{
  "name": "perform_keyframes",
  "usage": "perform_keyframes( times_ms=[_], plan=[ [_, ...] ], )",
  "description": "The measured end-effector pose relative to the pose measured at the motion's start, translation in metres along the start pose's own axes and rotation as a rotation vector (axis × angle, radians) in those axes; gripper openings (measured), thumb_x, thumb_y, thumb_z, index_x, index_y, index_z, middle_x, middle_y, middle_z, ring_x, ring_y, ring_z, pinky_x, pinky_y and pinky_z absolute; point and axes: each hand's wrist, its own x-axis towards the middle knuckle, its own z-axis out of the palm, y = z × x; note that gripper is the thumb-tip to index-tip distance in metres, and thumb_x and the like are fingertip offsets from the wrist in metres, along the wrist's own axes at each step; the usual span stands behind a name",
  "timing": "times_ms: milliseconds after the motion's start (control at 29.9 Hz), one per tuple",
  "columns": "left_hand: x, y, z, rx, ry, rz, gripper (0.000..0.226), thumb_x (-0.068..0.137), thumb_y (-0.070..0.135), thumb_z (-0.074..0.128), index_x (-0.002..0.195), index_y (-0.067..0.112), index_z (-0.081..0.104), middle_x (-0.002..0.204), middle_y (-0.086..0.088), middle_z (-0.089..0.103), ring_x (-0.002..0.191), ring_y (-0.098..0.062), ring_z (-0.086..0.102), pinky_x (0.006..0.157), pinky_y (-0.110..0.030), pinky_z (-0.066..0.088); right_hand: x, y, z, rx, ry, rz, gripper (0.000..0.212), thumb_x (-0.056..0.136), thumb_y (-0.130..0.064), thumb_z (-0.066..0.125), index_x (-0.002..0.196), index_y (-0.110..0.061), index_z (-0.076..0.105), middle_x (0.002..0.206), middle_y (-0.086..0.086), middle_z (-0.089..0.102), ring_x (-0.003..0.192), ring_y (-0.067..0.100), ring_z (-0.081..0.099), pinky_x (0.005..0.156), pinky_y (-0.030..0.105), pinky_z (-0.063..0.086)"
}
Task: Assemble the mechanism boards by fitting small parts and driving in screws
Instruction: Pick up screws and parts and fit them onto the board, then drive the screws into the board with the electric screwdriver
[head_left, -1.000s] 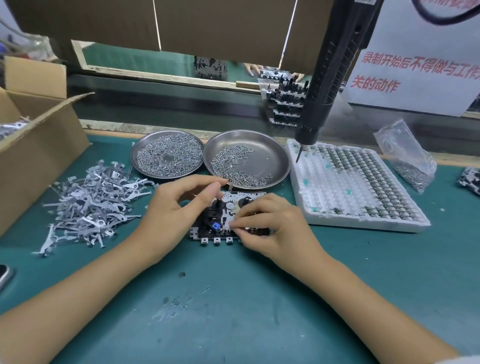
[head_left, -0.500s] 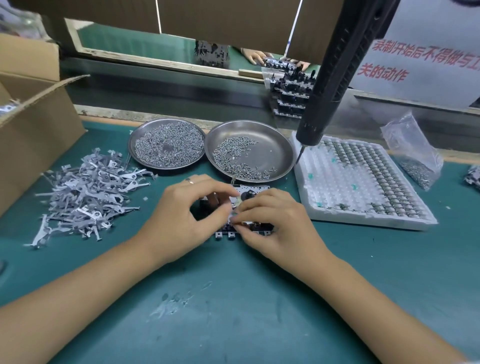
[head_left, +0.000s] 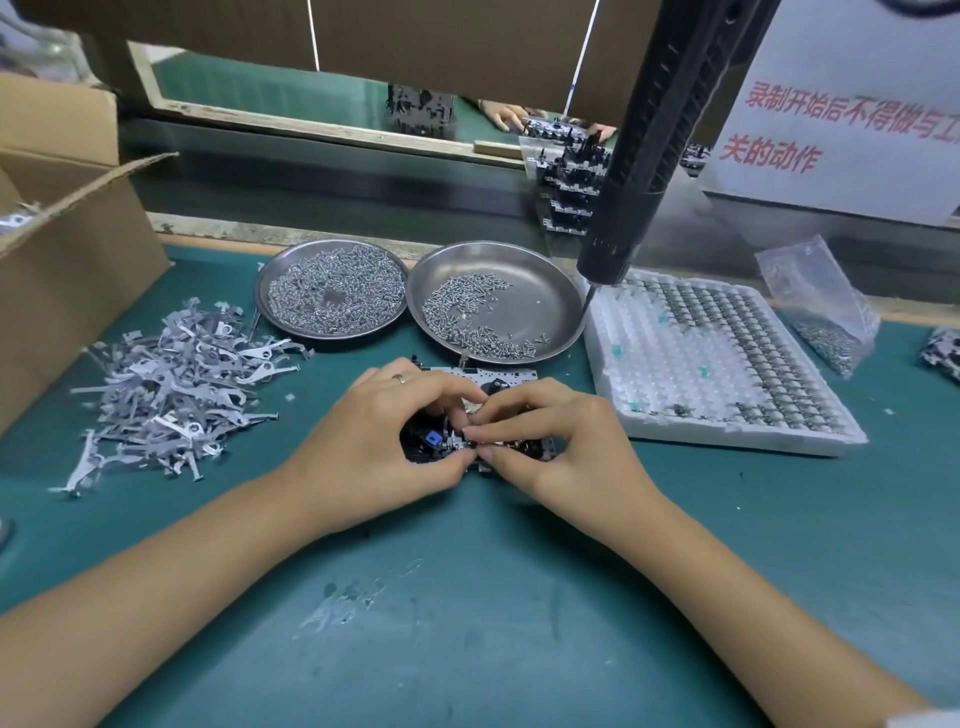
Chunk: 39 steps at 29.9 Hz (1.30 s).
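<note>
My left hand (head_left: 374, 441) and right hand (head_left: 561, 441) meet over the board (head_left: 488, 410), which lies flat on the green tabletop (head_left: 467, 597), just in front of the two dishes. Both grips closed: left fingers curl over the board's left side, thumb at its near edge; right thumb and forefinger pinch a small metal part (head_left: 462, 439) at the board's middle, beside a blue piece (head_left: 432, 440). Fingertips of both hands nearly touch there. Ring on a left finger.

Left dish (head_left: 332, 291) is full of screws, right dish (head_left: 498, 306) holds fewer, touching each other. Pile of grey levers (head_left: 171, 384) to the left, near a cardboard box (head_left: 57, 234). White foam tray (head_left: 717, 364) of small parts to the right, screwdriver (head_left: 649, 140) hanging above its near-left corner, tip apart from the tray. Plastic bag (head_left: 821, 317) beyond the tray. Stack of boards (head_left: 569, 182) at back.
</note>
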Motion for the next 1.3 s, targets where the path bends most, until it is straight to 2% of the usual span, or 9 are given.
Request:
perform_keyframes(
  times_ms=[67,167,267,367,434,534,735,1102,1302],
  plan=[
    [0.001,-0.001,0.0,-0.014,0.007,-0.003,0.04,0.068,0.029,0.072,0.107,0.025,0.067,0.084,0.019,0.064,0.086,-0.002,0.051,0.087,-0.034,0.044,-0.001,-0.002,-0.001,-0.01,0.096,-0.033,0.017,0.076,0.002,0.073,0.088,-0.01,0.078,0.088,-0.002,0.068,0.088,0.01,0.061,0.082,0.02,0.046],
    [0.001,-0.001,-0.001,-0.029,-0.015,0.026,0.029,0.069,0.027,0.073,0.098,0.023,0.072,0.087,0.017,0.068,0.086,-0.011,0.057,0.086,-0.043,0.045,0.008,-0.007,-0.016,-0.006,0.515,-0.118,0.022,0.082,0.0,0.065,0.101,-0.009,0.071,0.088,0.001,0.063,0.084,0.007,0.058,0.08,0.017,0.044],
    [0.002,-0.002,-0.001,-0.068,-0.022,0.016,0.023,0.07,0.027,0.073,0.092,0.023,0.074,0.087,0.016,0.07,0.087,-0.014,0.058,0.087,-0.043,0.044,0.036,-0.014,-0.045,0.069,0.759,-0.089,0.046,0.087,-0.013,0.061,0.13,-0.01,0.048,0.105,0.002,0.054,0.1,0.017,0.054,0.09,0.035,0.047],
    [0.002,-0.001,-0.002,-0.095,-0.026,-0.002,0.021,0.07,0.023,0.077,0.091,0.024,0.074,0.086,0.016,0.07,0.087,-0.014,0.057,0.09,-0.039,0.042,0.071,-0.029,-0.069,0.178,0.686,-0.059,0.076,0.085,-0.024,0.065,0.146,-0.013,0.022,0.111,-0.002,0.054,0.097,0.005,0.057,0.088,0.025,0.049],
    [0.002,-0.001,-0.002,-0.115,-0.02,-0.018,0.023,0.07,0.015,0.082,0.09,0.023,0.075,0.085,0.016,0.07,0.087,-0.013,0.056,0.091,-0.037,0.041,0.09,-0.035,-0.074,0.19,0.662,-0.091,0.077,0.086,-0.02,0.066,0.146,-0.01,0.018,0.107,0.0,0.057,0.087,-0.001,0.058,0.083,0.02,0.049],
    [0.002,0.0,-0.001,-0.124,0.001,-0.024,0.024,0.068,0.01,0.083,0.088,0.022,0.075,0.084,0.018,0.069,0.086,-0.01,0.055,0.091,-0.035,0.041,0.106,-0.041,-0.068,0.261,0.666,-0.087,0.066,0.087,-0.014,0.065,0.139,-0.007,0.026,0.095,-0.006,0.054,0.078,-0.005,0.056,0.076,0.018,0.05],
    [0.002,-0.002,-0.001,-0.164,0.004,-0.059,0.025,0.068,0.012,0.084,0.087,0.024,0.076,0.081,0.016,0.07,0.086,-0.009,0.054,0.09,-0.032,0.042,0.087,-0.056,-0.028,0.668,0.538,-0.142,0.021,0.085,-0.002,0.057,0.094,-0.008,0.04,0.059,0.007,0.047,0.039,0.023,0.044,0.044,0.027,0.041],
    [0.003,-0.004,0.001,-0.151,0.0,-0.06,0.027,0.065,0.029,0.074,0.089,0.016,0.076,0.082,0.012,0.071,0.087,-0.015,0.055,0.089,-0.041,0.044,0.061,-0.061,0.011,0.88,0.499,-0.183,0.019,0.088,-0.007,0.057,0.087,-0.012,0.039,0.047,0.0,0.043,0.035,0.02,0.04,0.04,0.022,0.036],
    [0.003,-0.003,0.001,-0.165,0.0,-0.07,0.023,0.066,0.013,0.084,0.088,0.012,0.076,0.078,0.012,0.068,0.083,-0.015,0.053,0.085,-0.034,0.043,0.06,-0.061,0.012,0.856,0.49,-0.166,0.018,0.088,-0.009,0.058,0.087,-0.013,0.04,0.048,0.001,0.045,0.035,0.022,0.04,0.04,0.023,0.036]
  ],
)
